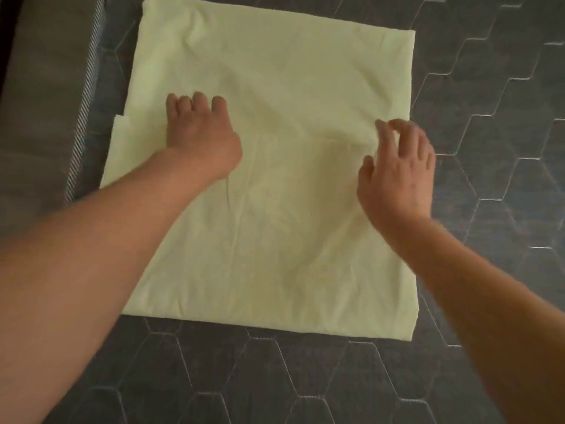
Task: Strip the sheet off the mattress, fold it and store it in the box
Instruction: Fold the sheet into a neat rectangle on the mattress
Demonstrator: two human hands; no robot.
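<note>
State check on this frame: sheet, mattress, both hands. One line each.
sheet: folded to a rough rectangle, lying flat on the mattress, wrinkled, with a lower layer sticking out at left.
mattress: stripped, quilted top bare.
left hand: palm down, rests on the sheet.
right hand: fingers relaxed, tips touching the sheet near its right edge; blurred.

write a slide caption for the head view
Folded pale sheet on the quilted mattress; left hand rests on it, right hand at its right edge.
</note>
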